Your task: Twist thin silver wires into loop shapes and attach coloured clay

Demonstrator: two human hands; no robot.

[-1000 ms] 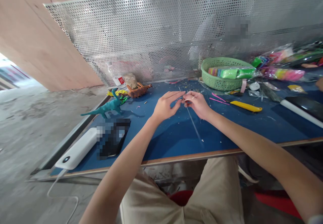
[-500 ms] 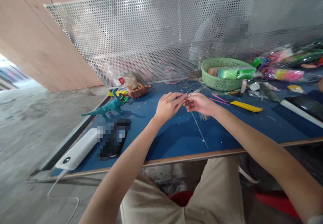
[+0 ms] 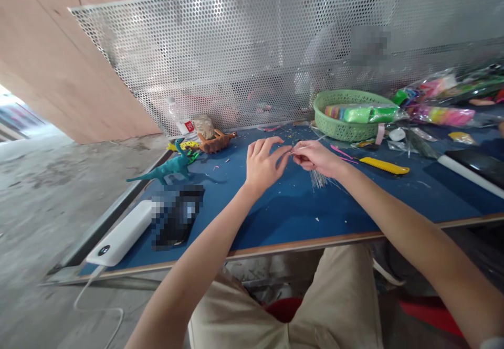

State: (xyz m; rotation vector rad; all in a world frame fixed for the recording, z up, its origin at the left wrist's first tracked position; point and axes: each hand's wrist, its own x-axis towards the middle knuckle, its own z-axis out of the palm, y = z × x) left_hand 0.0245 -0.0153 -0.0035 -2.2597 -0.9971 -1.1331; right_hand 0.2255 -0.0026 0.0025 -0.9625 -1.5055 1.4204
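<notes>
Over the middle of the blue table, my two hands meet at the fingertips. My right hand [image 3: 317, 157] is closed, thumb and forefinger pinching a thin metal wire [image 3: 300, 148]; little of the wire shows between the fingers. My left hand [image 3: 263, 166] bends its thumb and forefinger to the same spot and seems to pinch the wire's end, its other fingers raised and spread. Beneath my right hand lies a bundle of thin straight wires [image 3: 318, 180] on the table. A yellow utility knife [image 3: 384, 166] and pink strips [image 3: 342, 152] rest just right of that hand.
A green basket [image 3: 346, 129] with packaged colored clay stands at the back right against the perforated metal screen [image 3: 236, 50]. On the left are a teal dinosaur figure [image 3: 169, 168], a brown figure [image 3: 217, 142], a bottle [image 3: 179, 115], a white power bank [image 3: 122, 233] and a phone [image 3: 179, 220].
The long wire that slanted down toward the table's front edge no longer shows there. My left hand has lifted its fingers and curled; my right hand has turned and closed more tightly.
</notes>
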